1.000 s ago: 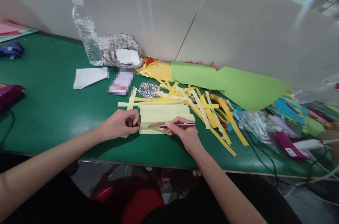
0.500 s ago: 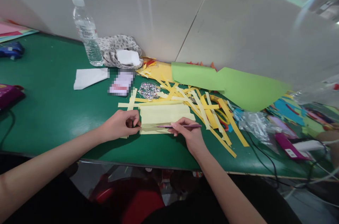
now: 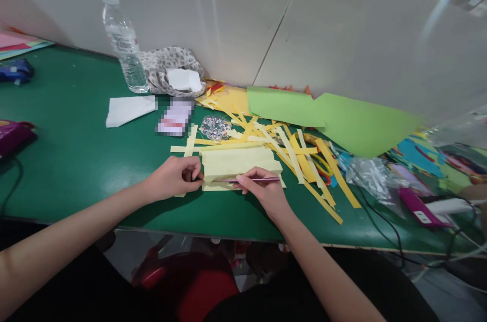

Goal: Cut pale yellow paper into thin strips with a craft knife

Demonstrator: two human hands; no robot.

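Observation:
A pale yellow paper sheet (image 3: 238, 162) lies folded on the green table (image 3: 76, 149). My left hand (image 3: 177, 177) is closed in a pinch on the sheet's left edge. My right hand (image 3: 262, 190) is closed on a thin pink pen-like tool (image 3: 253, 179) that lies flat along the sheet's lower part, its tip pointing left. A heap of yellow paper strips (image 3: 297, 159) spreads to the right of the sheet.
A water bottle (image 3: 124, 45), a patterned cloth pouch (image 3: 171, 71) and a white paper (image 3: 127, 109) stand at the back. Green card (image 3: 342, 121) leans by grey partition boards. Plastic wrap, cables and a pink device (image 3: 416, 208) crowd the right. A purple object (image 3: 13, 134) sits far left.
My right hand slid the tool right along the sheet, then back left. My left hand kept its pinch on the sheet's left edge.

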